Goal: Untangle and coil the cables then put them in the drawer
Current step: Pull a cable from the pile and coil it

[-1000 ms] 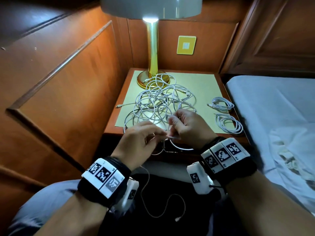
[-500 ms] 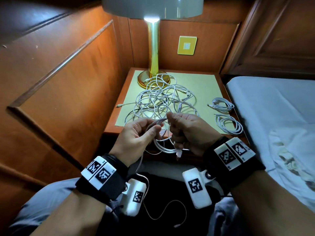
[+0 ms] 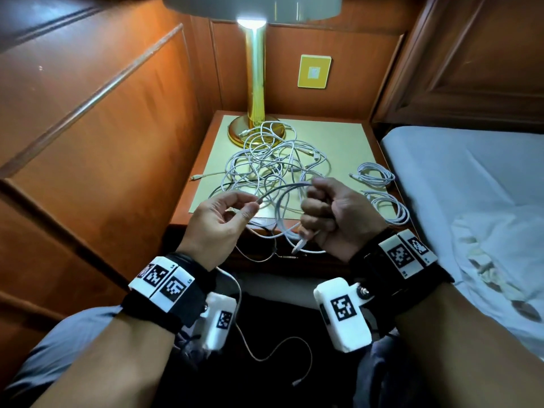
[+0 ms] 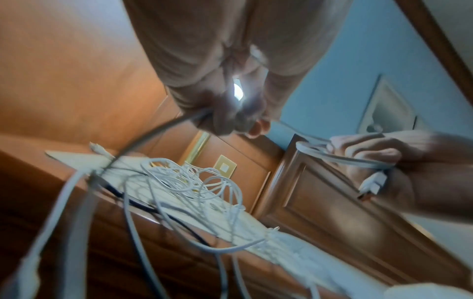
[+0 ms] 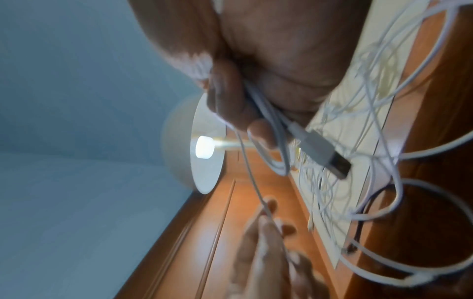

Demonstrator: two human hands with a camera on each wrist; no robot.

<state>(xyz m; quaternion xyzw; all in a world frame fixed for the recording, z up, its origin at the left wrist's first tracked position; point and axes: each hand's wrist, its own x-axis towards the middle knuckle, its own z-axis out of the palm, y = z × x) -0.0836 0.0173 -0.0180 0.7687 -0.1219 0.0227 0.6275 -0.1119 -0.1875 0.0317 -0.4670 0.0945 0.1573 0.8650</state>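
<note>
Wood panelling [image 3: 97, 119] in a warm orange-brown is filling the left side of the head view, running up to a small wooden bedside table [image 3: 188, 210] topped with a pale yellow mat. At the back of the table a brass-stemmed lamp [image 3: 255, 83] is glowing under its pale shade, and its round base is touching the far edge of a loose tangle of thin white cables [image 3: 273, 169] that is sprawling over the middle of the mat. Just in front of the table's near edge, the left hand [image 3: 219, 222] is pinching a single white cable [image 3: 282, 189] between thumb and forefinger, the other fingers curling loosely. That strand is arching across to the right hand [image 3: 332, 219], which is making a fist round several loops of it; in the right wrist view a grey-white USB plug [image 5: 322, 151] is sticking out below the fingers [image 5: 230, 97]. The two hands are apart, joined only by the strand. Further right, near the table's right edge, two small neatly wound white cable coils [image 3: 379, 187] are lying on the mat, one behind the other. Beyond them a bed with a pale blue sheet [image 3: 471, 187] is taking up the right side. Whether a drawer front is showing under the table, I cannot tell.
</note>
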